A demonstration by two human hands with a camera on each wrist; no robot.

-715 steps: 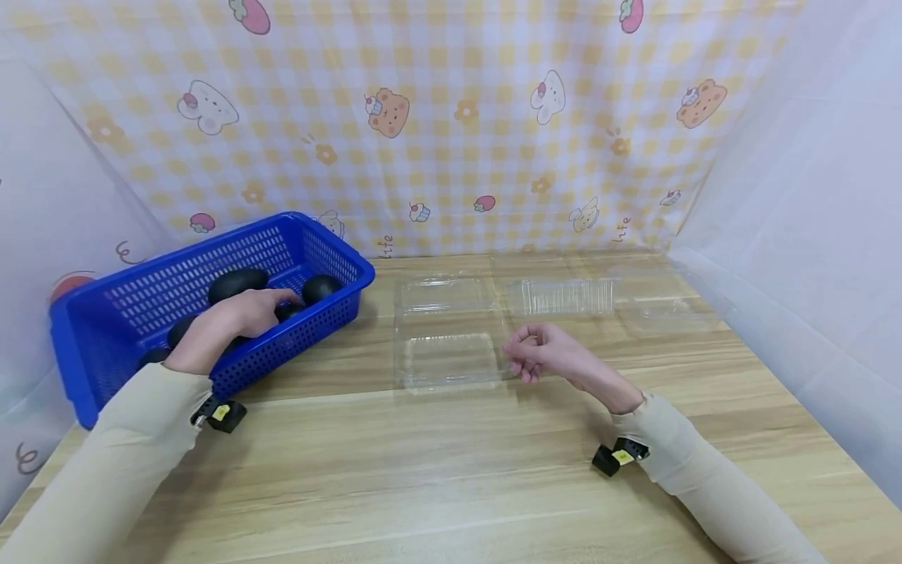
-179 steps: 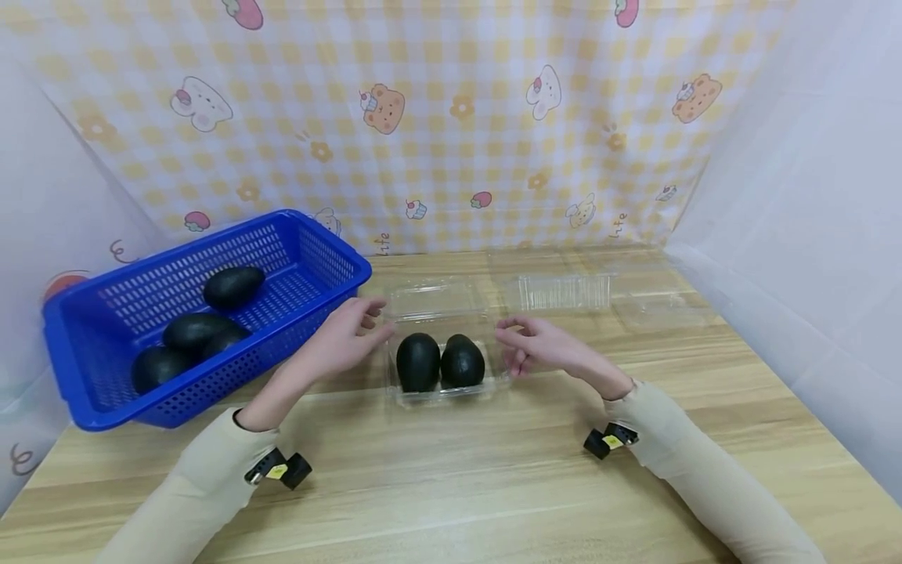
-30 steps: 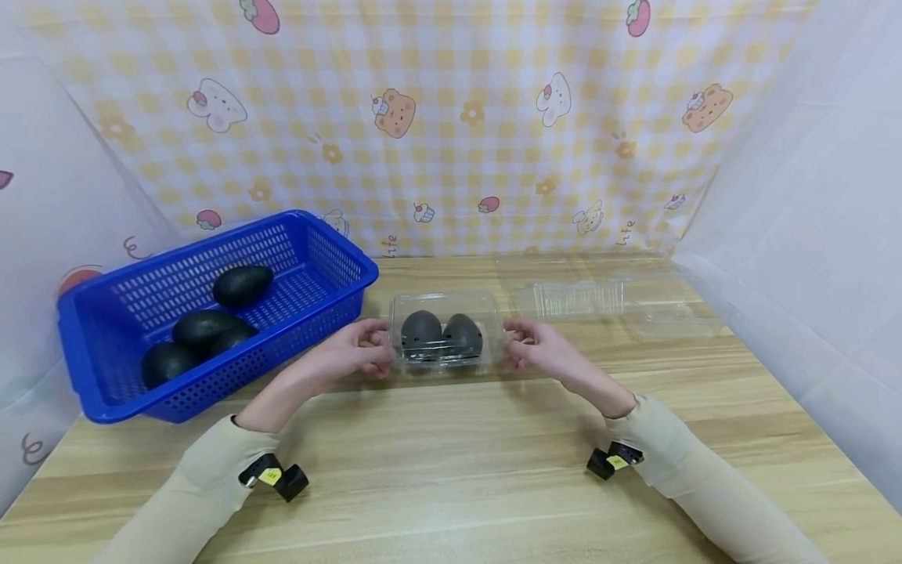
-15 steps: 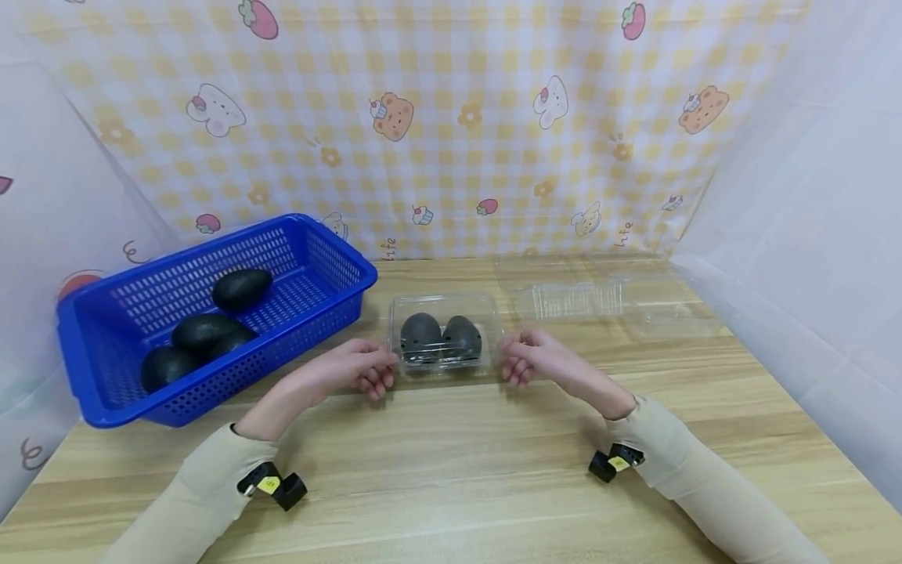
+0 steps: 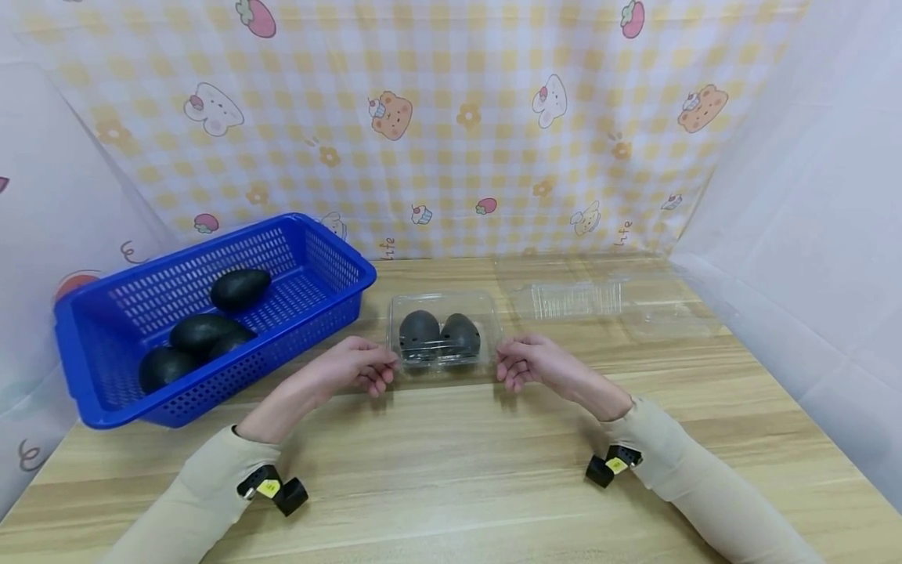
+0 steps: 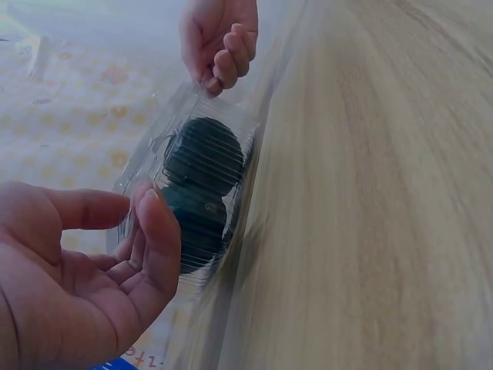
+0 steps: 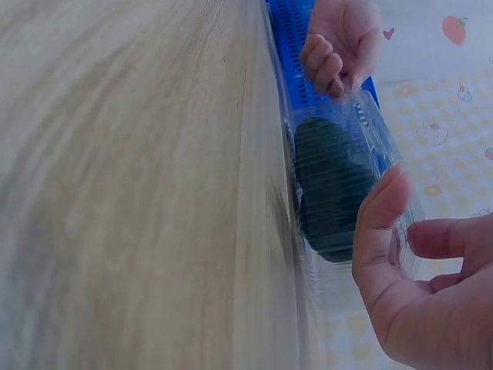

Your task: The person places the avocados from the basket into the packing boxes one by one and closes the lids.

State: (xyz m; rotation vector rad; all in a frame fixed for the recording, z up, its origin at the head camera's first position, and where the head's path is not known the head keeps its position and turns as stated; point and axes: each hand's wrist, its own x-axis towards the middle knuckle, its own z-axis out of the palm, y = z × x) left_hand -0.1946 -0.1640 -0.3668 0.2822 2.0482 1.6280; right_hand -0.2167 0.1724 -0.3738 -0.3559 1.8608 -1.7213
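A clear plastic clamshell box [image 5: 445,300] lies lid down on the table, with two dark avocados [image 5: 419,330] side by side inside it. At its front left corner, the left hand [image 5: 348,368] pinches the box edge between thumb and index finger. The right hand [image 5: 539,366] pinches the front right corner in the same way. In the left wrist view, the thumb and fingers of the left hand [image 6: 100,262] bracket the rim. The right wrist view has the right hand [image 7: 424,270] at the other end of the ribbed box; one avocado [image 7: 327,185] shows through its wall.
A blue perforated basket [image 5: 317,319] stands at the left, holding several more avocados [image 5: 241,290]. Further clear plastic boxes [image 5: 574,300] lie open at the back right. A checked cloth [image 5: 437,102] hangs behind the table [image 5: 451,470].
The open box first held nothing while the left hand was in the basket. Two avocados then lay in it, and its lid came down. Lately both hands shifted from its sides to the front corners.
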